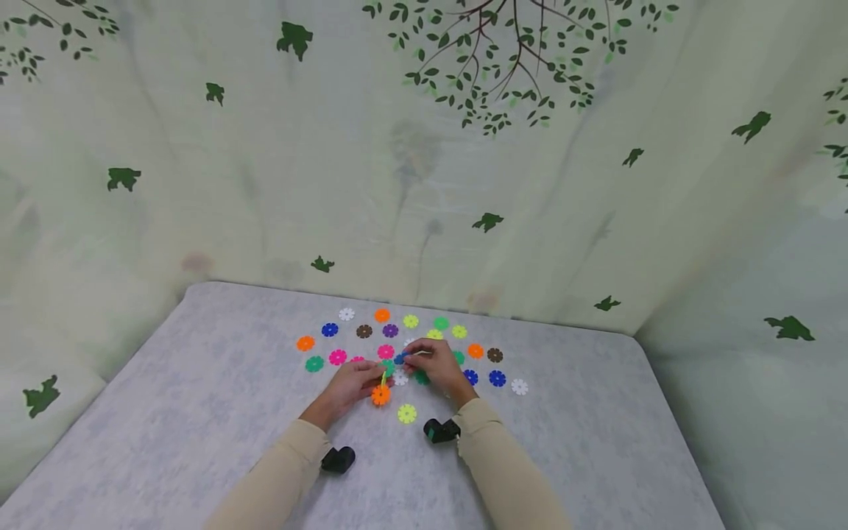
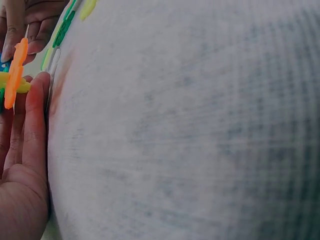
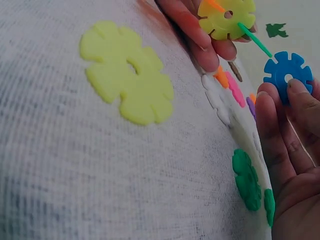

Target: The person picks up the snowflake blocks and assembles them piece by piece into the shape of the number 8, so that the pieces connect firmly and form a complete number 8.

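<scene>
The left wrist view shows the orange disc point(image 2: 16, 75) nearly edge-on; the head view shows its face, plus loose discs point(image 1: 334, 354) in many colours spread over the table point(image 1: 596, 442) around the hands. Only the right wrist view shows plainly the face of the yellow disc point(image 3: 220, 26), with the orange disc and the green disc point(image 3: 256, 41) set into it, the green seen edge-on to its right. The blue disc point(image 3: 278, 74), flat, has a notched rim and a round central hole. The left hand point(image 1: 347, 384) grips the yellow disc; the orange one hangs on the near side of its fingertips. The right hand point(image 1: 439, 366) pinches the blue disc between thumb and fingers, just beside the green disc's end; whether they touch I cannot tell.
</scene>
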`<state>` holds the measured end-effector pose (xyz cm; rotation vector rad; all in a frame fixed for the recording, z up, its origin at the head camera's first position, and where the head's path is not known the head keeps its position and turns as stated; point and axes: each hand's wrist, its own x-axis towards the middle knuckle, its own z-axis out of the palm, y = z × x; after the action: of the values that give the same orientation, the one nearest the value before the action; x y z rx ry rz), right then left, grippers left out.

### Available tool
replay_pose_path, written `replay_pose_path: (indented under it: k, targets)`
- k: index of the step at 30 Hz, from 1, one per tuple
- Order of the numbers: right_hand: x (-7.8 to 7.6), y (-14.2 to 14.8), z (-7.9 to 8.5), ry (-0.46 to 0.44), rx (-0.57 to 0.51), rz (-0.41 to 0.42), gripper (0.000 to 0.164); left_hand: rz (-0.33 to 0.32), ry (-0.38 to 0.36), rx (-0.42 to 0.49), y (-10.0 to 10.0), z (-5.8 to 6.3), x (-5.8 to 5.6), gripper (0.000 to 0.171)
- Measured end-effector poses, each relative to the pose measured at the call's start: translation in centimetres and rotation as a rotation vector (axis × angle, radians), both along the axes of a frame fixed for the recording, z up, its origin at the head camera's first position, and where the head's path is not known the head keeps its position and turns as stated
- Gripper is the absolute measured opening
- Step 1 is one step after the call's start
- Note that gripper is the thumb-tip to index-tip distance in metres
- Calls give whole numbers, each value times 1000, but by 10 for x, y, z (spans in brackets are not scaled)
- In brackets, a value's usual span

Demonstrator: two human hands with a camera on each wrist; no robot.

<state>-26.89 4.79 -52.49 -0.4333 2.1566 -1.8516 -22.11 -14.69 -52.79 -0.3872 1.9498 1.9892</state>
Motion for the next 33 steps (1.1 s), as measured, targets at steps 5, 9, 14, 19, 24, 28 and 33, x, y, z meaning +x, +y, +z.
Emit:
replay_pose_path:
  k: [5, 9, 14, 19, 24, 28, 33]
  targets:
    - [0, -4, -1, 2, -4, 33, 12, -4, 33, 22, 0, 0, 2, 27]
    - [6, -4, 9, 20, -18, 71, 13, 21, 48, 2, 3, -1, 2, 26]
    - [11, -6, 16, 65, -12, 69, 12, 61, 58, -56, 7, 1, 4, 26]
    - [-1, -7, -4, 124, 22, 55, 10, 74, 46, -94, 9, 6, 7, 25]
    - [1, -8, -3, 157, 82, 38, 9, 88, 21, -157, 11, 5, 8, 26]
    - [0, -9, -4, 184, 142, 23, 8, 94, 7, -189, 11, 6, 7, 25]
    - [-3, -10, -2, 223, 205, 31, 8, 91, 10, -167, 11, 6, 5, 22]
